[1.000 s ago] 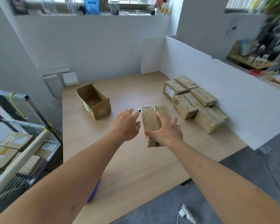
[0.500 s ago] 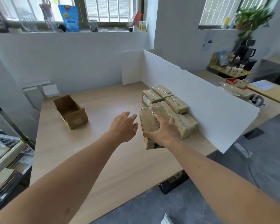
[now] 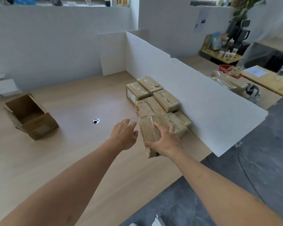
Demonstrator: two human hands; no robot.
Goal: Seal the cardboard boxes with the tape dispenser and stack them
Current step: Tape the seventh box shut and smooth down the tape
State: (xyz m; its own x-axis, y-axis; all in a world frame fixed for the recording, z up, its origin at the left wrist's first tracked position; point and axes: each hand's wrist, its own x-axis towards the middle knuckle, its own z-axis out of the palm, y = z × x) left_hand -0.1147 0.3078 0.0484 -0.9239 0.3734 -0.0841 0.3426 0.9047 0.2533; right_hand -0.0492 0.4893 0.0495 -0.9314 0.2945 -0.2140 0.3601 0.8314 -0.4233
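Here the right hand (image 3: 166,141) had its grip on a sealed brown cardboard box wrapped with clear tape (image 3: 149,132), fingers spread over the top and the thumb curled round the near left edge, so the box sat tilted with its near end lifted off the pale wooden counter (image 3: 72,160). Just left of that grip the left hand (image 3: 125,134) hung released, fingers loosely extended and holding nothing, its fingertips close beside the box's left face; whether they touched it could not be told. Directly beyond the grip, and touching the held box on its far right side, lay a cluster of taped brown cardboard boxes (image 3: 153,98) in two rows, the right-hand row pressed against a low white foam-board partition (image 3: 194,95) that ran along the counter's right edge and turned a corner at the far end. Left of the grip and a little beyond it, a small round metal-rimmed hole (image 3: 96,121) was set into the counter. Well to the left of both hands, an open empty brown cardboard box (image 3: 30,116) stood with its flaps up, near the counter's far left side. Beyond the partition, to the right of the grip, another wooden table (image 3: 268,79) carried blurred items that could not be made out.
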